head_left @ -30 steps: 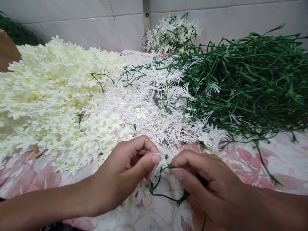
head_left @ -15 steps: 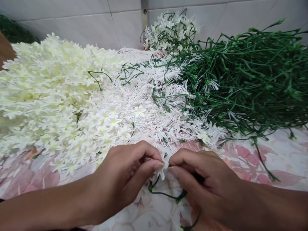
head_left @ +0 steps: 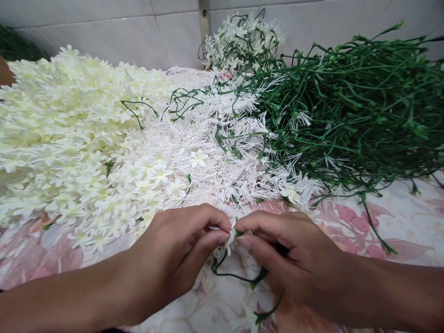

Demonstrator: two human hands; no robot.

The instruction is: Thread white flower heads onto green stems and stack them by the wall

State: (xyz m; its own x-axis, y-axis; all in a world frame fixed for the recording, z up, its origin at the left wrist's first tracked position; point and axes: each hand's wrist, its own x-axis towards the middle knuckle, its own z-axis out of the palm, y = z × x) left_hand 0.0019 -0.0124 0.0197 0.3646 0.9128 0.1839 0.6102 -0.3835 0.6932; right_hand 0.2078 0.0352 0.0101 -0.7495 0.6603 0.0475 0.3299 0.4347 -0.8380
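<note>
Between finger and thumb, my left hand (head_left: 187, 247) pinches a white artificial flower (head_left: 230, 238), seen edge-on. Close beside it, my right hand (head_left: 287, 249) is closed on a green plastic stem (head_left: 239, 276), whose tip meets the flower. The rest of that stem bends below the fingers, and one branch (head_left: 268, 314) hangs lower over the cloth. Part of the stem is hidden inside my right palm. Both hands are just in front of a heap of white stamens (head_left: 208, 152).
Loose cream-white flowers (head_left: 62, 125) are heaped on the left. A tangle of green stems (head_left: 364, 111) lies on the right. Against the tiled wall (head_left: 132, 39) stands a bunch of assembled flowers (head_left: 243, 41). A floral cloth (head_left: 405, 217) covers the surface.
The fingertips of my right hand have come closer to the flower in my left. The whole view has shifted slightly, so the heaps sit a little further left.
</note>
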